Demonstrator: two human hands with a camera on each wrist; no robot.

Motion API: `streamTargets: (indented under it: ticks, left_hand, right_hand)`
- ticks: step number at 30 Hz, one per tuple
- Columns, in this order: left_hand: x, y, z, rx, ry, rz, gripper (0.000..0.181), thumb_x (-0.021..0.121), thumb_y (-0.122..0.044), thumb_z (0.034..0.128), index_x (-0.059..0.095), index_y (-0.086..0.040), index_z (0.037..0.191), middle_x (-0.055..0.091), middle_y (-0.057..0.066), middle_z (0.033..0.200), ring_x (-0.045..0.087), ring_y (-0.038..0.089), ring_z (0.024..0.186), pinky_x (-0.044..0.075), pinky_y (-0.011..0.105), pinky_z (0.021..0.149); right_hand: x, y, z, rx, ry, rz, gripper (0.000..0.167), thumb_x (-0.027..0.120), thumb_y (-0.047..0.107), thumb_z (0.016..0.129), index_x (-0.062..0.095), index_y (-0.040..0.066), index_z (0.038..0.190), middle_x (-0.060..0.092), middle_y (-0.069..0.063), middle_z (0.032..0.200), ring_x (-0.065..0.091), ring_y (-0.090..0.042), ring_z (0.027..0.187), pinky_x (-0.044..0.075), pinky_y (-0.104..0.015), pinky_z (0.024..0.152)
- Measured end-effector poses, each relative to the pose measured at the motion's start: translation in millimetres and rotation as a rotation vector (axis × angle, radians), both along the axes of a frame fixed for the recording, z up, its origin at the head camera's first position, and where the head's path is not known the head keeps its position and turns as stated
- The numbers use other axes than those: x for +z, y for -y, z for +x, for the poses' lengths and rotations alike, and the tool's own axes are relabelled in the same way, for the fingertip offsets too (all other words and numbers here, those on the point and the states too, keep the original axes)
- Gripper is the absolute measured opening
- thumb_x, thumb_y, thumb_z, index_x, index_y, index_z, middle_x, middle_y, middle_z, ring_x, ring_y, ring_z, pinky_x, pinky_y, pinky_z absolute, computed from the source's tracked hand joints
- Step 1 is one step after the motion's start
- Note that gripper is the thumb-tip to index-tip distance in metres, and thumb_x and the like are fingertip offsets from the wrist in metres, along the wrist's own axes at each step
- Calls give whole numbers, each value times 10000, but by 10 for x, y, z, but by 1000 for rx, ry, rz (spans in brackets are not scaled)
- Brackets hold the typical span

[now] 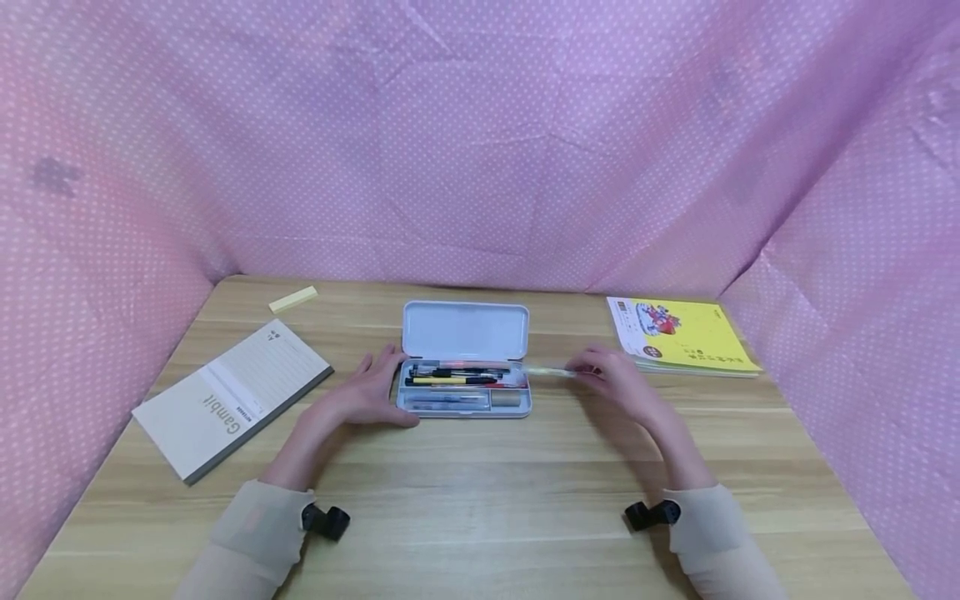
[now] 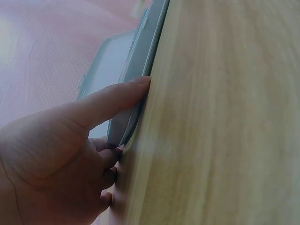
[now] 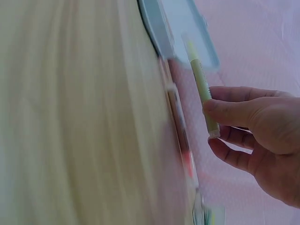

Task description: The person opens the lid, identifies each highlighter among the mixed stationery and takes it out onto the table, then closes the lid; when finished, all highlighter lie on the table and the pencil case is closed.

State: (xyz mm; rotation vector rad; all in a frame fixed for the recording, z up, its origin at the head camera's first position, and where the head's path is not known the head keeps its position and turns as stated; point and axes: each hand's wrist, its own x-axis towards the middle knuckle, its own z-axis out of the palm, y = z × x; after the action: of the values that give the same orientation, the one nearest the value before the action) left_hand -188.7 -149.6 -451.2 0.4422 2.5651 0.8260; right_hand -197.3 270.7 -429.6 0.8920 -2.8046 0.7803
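A light blue-grey pencil case (image 1: 465, 332) stands open on the table, lid tilted back. Several pens lie in its tray, among them a yellow-and-black pen (image 1: 450, 381). My left hand (image 1: 371, 393) grips the case's left end, with the thumb (image 2: 133, 89) along the front wall and the other fingers at the side. Just right of the case, my right hand (image 1: 611, 379) pinches a pale yellow highlighter (image 3: 201, 84) between thumb and fingers. In the right wrist view the highlighter is above the tabletop, its far tip pointing toward the case.
At left lies a Gambit notebook (image 1: 232, 400), with a pale yellow strip (image 1: 293, 299) behind it. Yellow-covered booklets (image 1: 690, 333) lie at the back right. A blurred slender item (image 3: 180, 126) with a red part shows beyond the right hand. Pink dotted cloth (image 1: 480, 150) encloses the table.
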Motion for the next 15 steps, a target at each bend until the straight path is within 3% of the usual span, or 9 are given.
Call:
streamTargets:
  ticks: [7, 15]
  left_hand:
    - [-14, 2, 2, -4, -7, 14, 1068, 855, -447, 747, 283, -52, 1557, 40, 330, 1695, 8, 573, 1559, 44, 695, 1276]
    - [-17, 15, -8, -2, -5, 21, 1048, 854, -432, 751, 291, -51, 1549, 34, 332, 1695, 6, 545, 1572, 30, 681, 1284]
  right_hand:
    - [-57, -260, 11, -32, -15, 36, 210, 748, -46, 871, 783, 80, 1035, 753, -46, 970, 712, -205, 907, 619, -393, 821]
    - [-56, -348, -11, -49, -37, 80, 184, 765, -23, 862, 789, 94, 1001, 767, -29, 943, 714, -199, 883, 611, -404, 815]
